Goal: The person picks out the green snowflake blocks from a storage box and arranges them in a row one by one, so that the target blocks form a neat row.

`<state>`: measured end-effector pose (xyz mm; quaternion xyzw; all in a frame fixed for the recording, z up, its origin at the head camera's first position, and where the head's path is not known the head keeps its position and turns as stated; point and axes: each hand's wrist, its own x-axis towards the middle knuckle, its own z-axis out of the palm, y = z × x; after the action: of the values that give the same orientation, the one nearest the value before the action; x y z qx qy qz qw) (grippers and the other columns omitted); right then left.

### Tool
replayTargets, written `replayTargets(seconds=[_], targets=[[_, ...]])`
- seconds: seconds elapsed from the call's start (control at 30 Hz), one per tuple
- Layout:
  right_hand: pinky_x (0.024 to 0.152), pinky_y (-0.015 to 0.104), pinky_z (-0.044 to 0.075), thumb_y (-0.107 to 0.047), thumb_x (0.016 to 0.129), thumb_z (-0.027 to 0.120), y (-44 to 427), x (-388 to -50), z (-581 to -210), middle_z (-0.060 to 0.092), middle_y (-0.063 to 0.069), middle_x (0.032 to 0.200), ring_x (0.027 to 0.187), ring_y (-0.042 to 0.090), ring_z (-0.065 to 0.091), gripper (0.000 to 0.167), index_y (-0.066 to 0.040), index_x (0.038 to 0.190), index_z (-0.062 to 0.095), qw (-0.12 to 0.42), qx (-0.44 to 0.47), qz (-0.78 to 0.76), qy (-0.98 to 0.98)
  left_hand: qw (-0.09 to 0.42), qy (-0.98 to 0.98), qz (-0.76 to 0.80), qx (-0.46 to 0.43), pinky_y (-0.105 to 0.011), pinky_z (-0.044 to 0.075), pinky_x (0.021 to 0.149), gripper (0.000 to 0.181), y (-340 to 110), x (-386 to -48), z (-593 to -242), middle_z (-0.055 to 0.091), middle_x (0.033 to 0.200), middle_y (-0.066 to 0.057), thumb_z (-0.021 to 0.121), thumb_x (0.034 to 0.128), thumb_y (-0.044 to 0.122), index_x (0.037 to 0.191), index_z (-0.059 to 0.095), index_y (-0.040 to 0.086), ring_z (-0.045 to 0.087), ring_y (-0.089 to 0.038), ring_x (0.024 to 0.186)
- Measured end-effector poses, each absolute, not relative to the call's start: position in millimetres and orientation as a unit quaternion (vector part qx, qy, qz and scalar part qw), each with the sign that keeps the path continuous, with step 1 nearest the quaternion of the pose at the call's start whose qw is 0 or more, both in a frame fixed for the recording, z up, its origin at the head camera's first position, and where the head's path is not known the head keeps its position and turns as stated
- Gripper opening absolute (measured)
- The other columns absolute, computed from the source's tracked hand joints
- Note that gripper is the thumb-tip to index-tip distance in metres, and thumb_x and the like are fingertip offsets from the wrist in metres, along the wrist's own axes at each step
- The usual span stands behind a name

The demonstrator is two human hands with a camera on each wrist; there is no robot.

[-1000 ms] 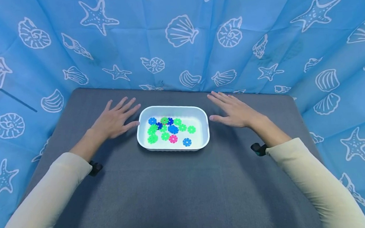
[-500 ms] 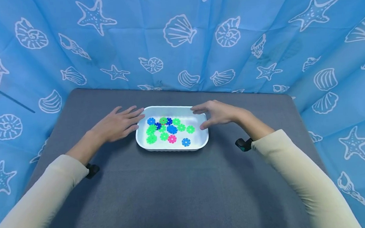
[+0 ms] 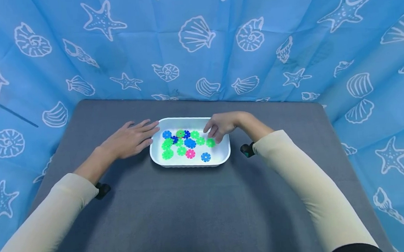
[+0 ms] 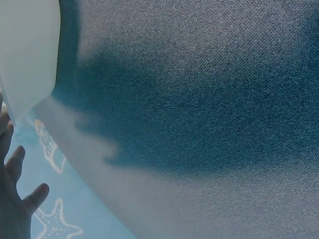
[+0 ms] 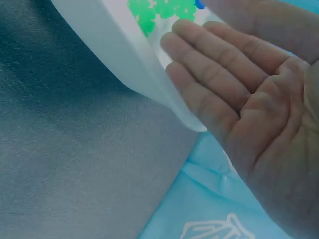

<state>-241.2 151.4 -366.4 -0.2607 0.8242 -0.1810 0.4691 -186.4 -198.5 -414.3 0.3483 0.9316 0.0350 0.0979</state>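
Observation:
A white rectangular tray (image 3: 159, 160) holds several notched, flower-like plastic discs. Green discs (image 3: 168, 154) crowd its left half among blue ones (image 3: 190, 143), and a pink disc (image 3: 190, 153) lies in the middle. My right hand (image 3: 222, 124) reaches over the tray's right wall, fingers pointing down beside a green disc (image 3: 210, 142); in the right wrist view its fingers (image 5: 214, 64) are gently bent, and no disc shows in them. At the left rim, my left hand (image 3: 130, 139) has spread fingers whose tips overlap the edge; whether they touch it I cannot tell.
The tray stands on a grey cloth-covered table (image 3: 193, 211), toward its far side. Behind the table hangs a blue curtain (image 3: 168, 35) printed with shells and starfish. A blue disc (image 3: 205, 157) lies apart near the tray's front wall.
My right hand has moved left from beside the tray to over its right part, fingers now pointing down. My left hand has shifted slightly right to the tray's left rim.

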Motion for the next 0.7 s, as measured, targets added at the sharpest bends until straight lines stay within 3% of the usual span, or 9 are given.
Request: replayTargets(seconds=[0.23, 0.43, 0.7], targets=[[0.104, 0.034, 0.046, 0.002, 0.087, 0.072, 135.6, -252.1, -372.7, 0.061, 0.016, 0.134, 0.128, 0.026, 0.056, 0.056, 0.002, 0.140, 0.054, 0.464, -0.255, -0.125, 0.839, 0.097, 0.933, 0.032, 0.344, -0.066, 0.021, 0.113, 0.057, -199.6, -185.8, -414.1, 0.024, 0.164, -0.002, 0.047, 0.1048, 0.039, 0.156, 0.034, 0.018, 0.021, -0.033, 0.150], [0.107, 0.035, 0.042, -0.005, 0.089, 0.072, 130.2, -255.7, -378.4, 0.062, 0.011, 0.135, 0.128, 0.023, 0.054, 0.053, -0.004, 0.139, 0.056, 0.471, -0.242, -0.084, 0.844, 0.097, 0.934, 0.039, 0.341, -0.066, 0.021, 0.113, 0.057, -199.0, -185.1, -413.7, 0.025, 0.164, -0.002, 0.048, 0.1047, 0.038, 0.156, 0.035, 0.018, 0.021, -0.033, 0.150], [0.097, 0.032, 0.049, -0.006, 0.089, 0.071, 125.4, -257.3, -383.3, 0.060, 0.008, 0.132, 0.115, 0.020, 0.055, 0.044, -0.006, 0.132, 0.063, 0.478, -0.226, -0.077, 0.845, 0.099, 0.935, 0.042, 0.338, -0.066, 0.021, 0.113, 0.056, -198.9, -184.8, -414.0, 0.025, 0.164, -0.002, 0.048, 0.1048, 0.038, 0.156, 0.035, 0.018, 0.021, -0.033, 0.150]])
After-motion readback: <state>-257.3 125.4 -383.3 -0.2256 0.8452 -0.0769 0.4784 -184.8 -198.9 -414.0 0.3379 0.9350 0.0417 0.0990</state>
